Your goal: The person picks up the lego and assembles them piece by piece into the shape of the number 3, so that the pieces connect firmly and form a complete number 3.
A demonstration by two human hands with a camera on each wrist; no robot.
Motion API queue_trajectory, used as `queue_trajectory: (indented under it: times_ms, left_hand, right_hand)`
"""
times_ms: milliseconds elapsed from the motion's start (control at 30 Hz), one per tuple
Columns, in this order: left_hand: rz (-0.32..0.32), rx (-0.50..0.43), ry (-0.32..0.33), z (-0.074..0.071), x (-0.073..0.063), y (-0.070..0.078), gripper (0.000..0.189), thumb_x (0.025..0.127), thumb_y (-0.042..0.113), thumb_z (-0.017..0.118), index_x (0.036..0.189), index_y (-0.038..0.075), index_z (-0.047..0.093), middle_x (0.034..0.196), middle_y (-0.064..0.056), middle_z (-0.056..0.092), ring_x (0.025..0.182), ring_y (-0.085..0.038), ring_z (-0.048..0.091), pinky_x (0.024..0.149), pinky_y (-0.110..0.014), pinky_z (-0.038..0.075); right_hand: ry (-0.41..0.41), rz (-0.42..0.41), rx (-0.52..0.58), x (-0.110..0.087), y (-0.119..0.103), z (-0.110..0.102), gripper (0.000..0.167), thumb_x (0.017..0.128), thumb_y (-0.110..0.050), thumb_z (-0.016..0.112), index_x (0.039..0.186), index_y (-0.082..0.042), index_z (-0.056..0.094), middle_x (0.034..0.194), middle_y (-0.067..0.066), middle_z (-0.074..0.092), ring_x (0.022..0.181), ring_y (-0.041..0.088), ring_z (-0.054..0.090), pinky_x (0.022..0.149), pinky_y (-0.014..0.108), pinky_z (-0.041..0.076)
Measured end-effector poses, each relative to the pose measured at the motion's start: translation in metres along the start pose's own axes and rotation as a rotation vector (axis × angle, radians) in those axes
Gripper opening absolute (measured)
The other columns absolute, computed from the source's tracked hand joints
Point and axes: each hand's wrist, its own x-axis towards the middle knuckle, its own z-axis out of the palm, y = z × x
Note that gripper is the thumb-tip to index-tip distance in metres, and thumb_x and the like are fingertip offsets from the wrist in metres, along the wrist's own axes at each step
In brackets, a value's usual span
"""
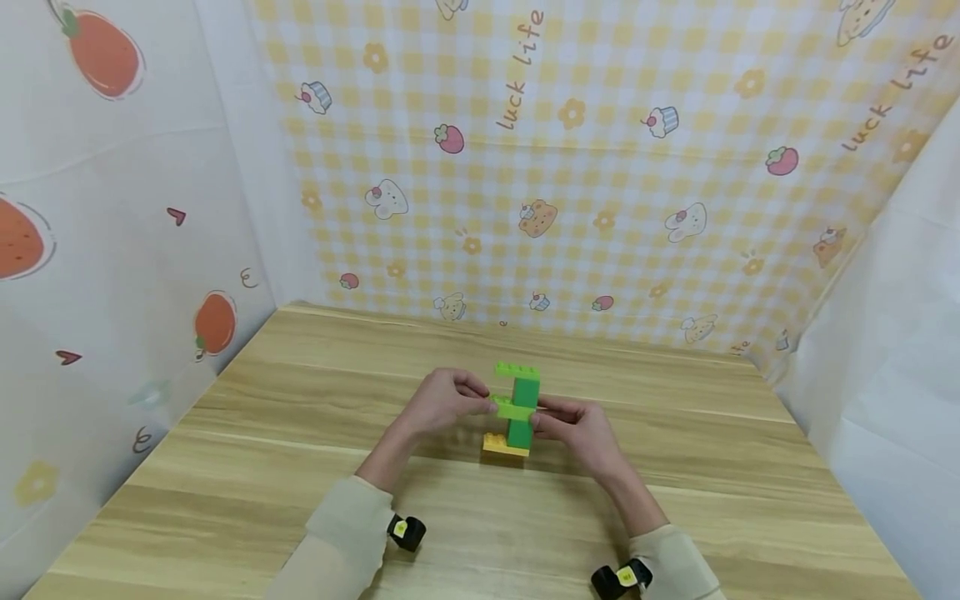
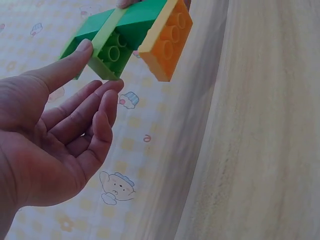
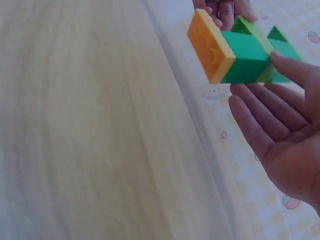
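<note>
A stack of toy building bricks point(image 1: 524, 392) is held above the wooden table between both hands. From the bottom it has an orange-yellow brick point(image 2: 155, 50), a dark green brick point(image 3: 245, 57), a light green brick point(image 1: 513, 412), another dark green brick and a light green one point(image 1: 517, 371) on top. The light green and yellow bricks jut out leftward. My left hand point(image 1: 446, 404) pinches the jutting end of the middle light green brick between thumb and fingertips. On the opposite side, my right hand point(image 1: 583, 433) grips the stack's middle, thumb in front and fingers behind.
The wooden table point(image 1: 337, 375) reaches back to a yellow checked cloth point(image 1: 480, 183) with printed cartoons. White printed cloth point(image 1: 150, 250) hangs at the left, and pale cloth point(image 1: 885, 333) at the right. Black wrist cameras point(image 1: 407, 532) are worn on both wrists.
</note>
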Motion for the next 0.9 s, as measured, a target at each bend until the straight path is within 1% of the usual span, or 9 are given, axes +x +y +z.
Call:
queue_trajectory:
  times_ms: [67,167,267,400,533,633,800,900]
  left_hand:
    - [-0.007,0.000,0.016,0.000,0.000,0.000,0.022,0.089,0.023,0.086,0.100,0.007,0.077,0.092,-0.003,0.079,0.089,-0.023,0.074,0.086,-0.044,0.059]
    - [-0.015,0.008,0.031,0.001,0.000,-0.001,0.017,0.090,0.023,0.086,0.094,0.009,0.079,0.088,-0.002,0.078,0.090,-0.029,0.074,0.077,-0.040,0.058]
    - [-0.018,0.011,0.035,0.002,0.000,-0.002,0.014,0.091,0.023,0.084,0.091,0.010,0.080,0.089,-0.008,0.079,0.089,-0.032,0.073,0.074,-0.037,0.056]
    - [-0.027,0.014,0.040,0.004,0.001,-0.004,0.015,0.093,0.025,0.082,0.092,0.009,0.081,0.095,-0.015,0.079,0.087,-0.030,0.074,0.072,-0.035,0.056]
    - [-0.054,0.031,0.047,0.006,0.002,-0.006,0.016,0.094,0.027,0.082,0.094,0.010,0.082,0.094,-0.013,0.079,0.086,-0.027,0.074,0.070,-0.030,0.053]
    - [-0.074,0.045,0.053,0.008,0.003,-0.007,0.017,0.094,0.027,0.082,0.094,0.010,0.081,0.094,-0.011,0.079,0.085,-0.025,0.074,0.070,-0.029,0.053]
    - [-0.092,0.064,0.063,0.009,0.003,-0.008,0.019,0.094,0.029,0.082,0.094,0.010,0.082,0.092,-0.008,0.079,0.084,-0.023,0.073,0.068,-0.029,0.052]
    - [-0.094,0.078,0.071,0.010,0.003,-0.009,0.019,0.094,0.029,0.082,0.094,0.010,0.082,0.089,-0.005,0.078,0.082,-0.021,0.072,0.065,-0.028,0.050]
  right_hand:
    - [0.023,0.001,0.027,0.000,0.000,0.003,0.046,0.100,-0.010,0.073,0.139,0.011,0.062,0.123,0.028,0.074,0.097,0.015,0.079,0.091,0.049,0.061]
    - [0.057,0.015,0.052,0.001,0.001,0.006,0.044,0.099,-0.008,0.073,0.137,0.013,0.062,0.121,0.028,0.074,0.093,0.016,0.079,0.091,0.050,0.061]
    - [0.095,0.034,0.055,0.001,0.001,0.009,0.042,0.098,-0.008,0.074,0.134,0.012,0.066,0.121,0.028,0.074,0.089,0.017,0.079,0.090,0.049,0.062]
    - [0.147,0.049,0.048,0.002,0.002,0.013,0.036,0.097,-0.008,0.076,0.127,0.011,0.070,0.120,0.026,0.075,0.086,0.017,0.079,0.087,0.047,0.063]
    - [0.191,0.070,0.039,0.003,0.003,0.015,0.032,0.096,-0.008,0.076,0.123,0.009,0.073,0.116,0.024,0.077,0.084,0.017,0.079,0.084,0.044,0.064]
    - [0.208,0.086,0.031,0.003,0.004,0.017,0.031,0.096,-0.010,0.077,0.122,0.007,0.075,0.116,0.022,0.078,0.084,0.018,0.079,0.083,0.042,0.064]
    - [0.213,0.100,0.020,0.004,0.006,0.018,0.029,0.096,-0.011,0.077,0.120,0.005,0.076,0.116,0.022,0.078,0.085,0.020,0.079,0.082,0.041,0.065]
    - [0.205,0.103,0.020,0.004,0.007,0.018,0.029,0.097,-0.010,0.076,0.121,0.007,0.076,0.115,0.022,0.078,0.085,0.020,0.079,0.082,0.041,0.065]
